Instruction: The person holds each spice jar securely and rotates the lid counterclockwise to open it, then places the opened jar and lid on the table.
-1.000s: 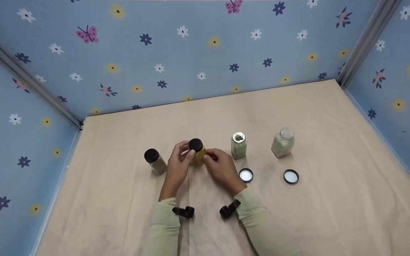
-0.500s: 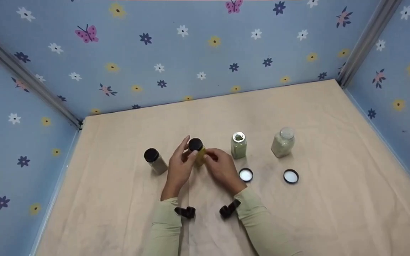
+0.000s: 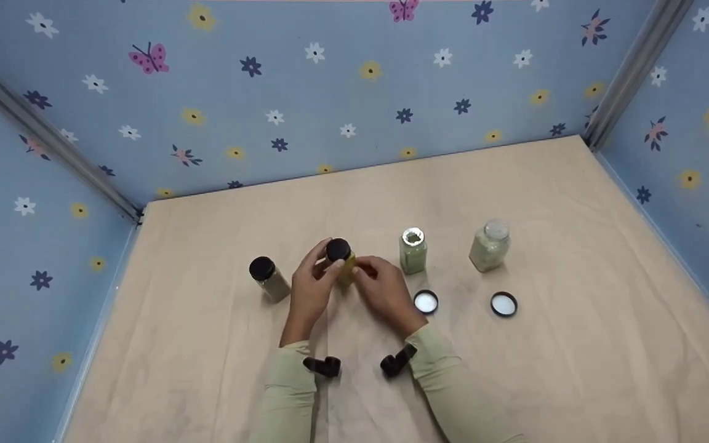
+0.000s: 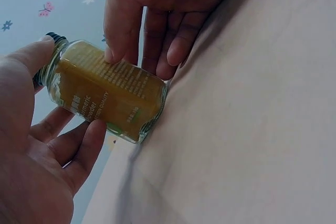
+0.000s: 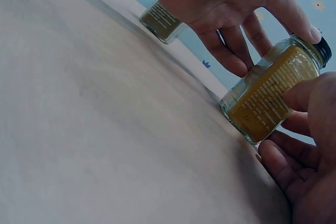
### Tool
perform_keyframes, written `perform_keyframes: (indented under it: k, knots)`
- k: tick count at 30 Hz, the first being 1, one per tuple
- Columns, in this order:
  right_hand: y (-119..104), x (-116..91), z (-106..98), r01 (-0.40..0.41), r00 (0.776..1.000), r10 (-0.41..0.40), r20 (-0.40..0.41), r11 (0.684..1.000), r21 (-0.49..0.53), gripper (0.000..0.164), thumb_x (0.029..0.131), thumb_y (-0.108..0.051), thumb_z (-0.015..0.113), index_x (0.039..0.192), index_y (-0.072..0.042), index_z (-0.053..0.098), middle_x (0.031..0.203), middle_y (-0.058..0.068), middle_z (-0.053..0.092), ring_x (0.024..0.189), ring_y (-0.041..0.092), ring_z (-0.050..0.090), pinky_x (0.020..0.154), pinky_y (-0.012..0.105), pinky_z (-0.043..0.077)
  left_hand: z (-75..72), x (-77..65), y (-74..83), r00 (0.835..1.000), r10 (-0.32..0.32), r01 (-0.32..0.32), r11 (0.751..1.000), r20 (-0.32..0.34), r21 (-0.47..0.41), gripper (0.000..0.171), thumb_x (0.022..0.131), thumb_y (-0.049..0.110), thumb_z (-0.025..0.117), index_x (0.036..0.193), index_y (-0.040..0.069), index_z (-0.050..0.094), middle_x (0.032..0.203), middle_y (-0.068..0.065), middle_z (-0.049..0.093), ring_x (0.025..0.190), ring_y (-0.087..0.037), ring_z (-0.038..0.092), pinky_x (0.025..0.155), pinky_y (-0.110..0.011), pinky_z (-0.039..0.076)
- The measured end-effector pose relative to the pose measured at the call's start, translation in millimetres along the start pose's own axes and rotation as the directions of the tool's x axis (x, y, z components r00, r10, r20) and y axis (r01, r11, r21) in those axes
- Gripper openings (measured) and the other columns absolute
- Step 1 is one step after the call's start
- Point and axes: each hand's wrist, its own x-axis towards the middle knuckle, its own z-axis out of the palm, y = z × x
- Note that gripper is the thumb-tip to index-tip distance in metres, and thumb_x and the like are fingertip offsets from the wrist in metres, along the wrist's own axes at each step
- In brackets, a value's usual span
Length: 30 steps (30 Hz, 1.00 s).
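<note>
- On the left side of the cloth-covered table [image 3: 176, 344], a jar [image 3: 276, 288] of greyish-brown contents stands under a black cap [image 3: 262, 268], just beside my left wrist.
- Next comes my left hand [image 3: 313, 292]: its thumb and a partly hidden finger grip the black lid [image 3: 338, 249] of the turmeric jar, the other fingers bent loosely alongside the glass. A small black device [image 3: 324, 367] sits at that sleeve's cuff.
- Between my hands is the turmeric jar [image 4: 105, 87], roughly upright with its lid on, yellow powder showing through the printed glass. I cannot tell whether its base touches the cloth.
- My right hand [image 3: 386, 290] pinches the lower part of this jar between thumb and fingers; another black device [image 3: 397, 362] is at its cuff.
- Just past my right fingers stands a green-filled jar [image 3: 413, 258], its mouth open, with a loose lid [image 3: 426, 303] lying white side up in front.
- Farthest right, a wider, pale green jar [image 3: 488, 252] stands with its round mouth upward; a second upturned lid [image 3: 504, 304] lies in front.
</note>
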Motion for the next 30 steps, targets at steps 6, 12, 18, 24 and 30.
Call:
perform_keyframes:
  k: [6,12,18,24,30]
  knots:
    - [-1.2,-0.1,0.0,-0.004,1.000,0.004,-0.005,1.000,0.003,0.024,0.097,-0.024,0.066,0.118,-0.014,0.072,0.107,-0.003,0.071,0.097,0.012,0.065,0.089,0.033,0.052,2.3,4.2,-17.9,0.999,0.002,-0.003,1.000,-0.047,-0.019,0.053,0.095,0.019,0.072,0.144,0.013,0.055,0.134,-0.015,0.061,0.120,-0.027,0.060,0.103,-0.038,0.047]
    - [-1.8,-0.2,0.5,-0.016,1.000,0.016,0.001,1.000,0.010,0.025,0.097,-0.025,0.065,0.118,-0.014,0.072,0.107,-0.005,0.071,0.097,0.010,0.065,0.090,0.031,0.051,0.7,2.5,-16.7,0.999,0.020,-0.021,0.999,-0.048,-0.024,0.053,0.095,0.025,0.072,0.144,0.016,0.055,0.130,-0.010,0.064,0.118,-0.022,0.062,0.100,-0.036,0.048]
    - [-1.2,0.8,0.7,0.003,1.000,-0.003,-0.009,1.000,0.003,0.025,0.097,-0.024,0.066,0.118,-0.011,0.072,0.108,-0.002,0.072,0.098,0.012,0.066,0.090,0.033,0.052,-1.7,0.9,-15.2,0.999,0.007,-0.007,1.000,-0.041,0.001,0.057,0.094,0.038,0.070,0.146,0.019,0.053,0.128,-0.005,0.065,0.118,-0.018,0.061,0.102,-0.038,0.046]
    - [-1.0,-0.1,0.4,0.007,1.000,-0.007,-0.016,1.000,-0.005,0.024,0.096,-0.023,0.066,0.116,-0.011,0.073,0.107,-0.002,0.072,0.098,0.012,0.066,0.090,0.033,0.051,-2.5,-2.4,-15.7,0.999,-0.011,0.010,0.999,-0.040,-0.038,0.058,0.095,0.037,0.071,0.146,0.018,0.052,0.131,-0.004,0.064,0.123,-0.018,0.059,0.105,-0.037,0.045]
    - [-1.1,-1.3,0.7,-0.001,1.000,0.001,-0.005,1.000,0.010,0.024,0.097,-0.022,0.066,0.117,-0.011,0.072,0.108,-0.002,0.072,0.099,0.012,0.066,0.090,0.033,0.051,-2.4,-6.3,-18.3,0.998,-0.005,0.000,0.997,-0.062,-0.078,0.055,0.096,0.029,0.070,0.146,0.017,0.052,0.135,-0.007,0.062,0.126,-0.019,0.057,0.106,-0.036,0.043]
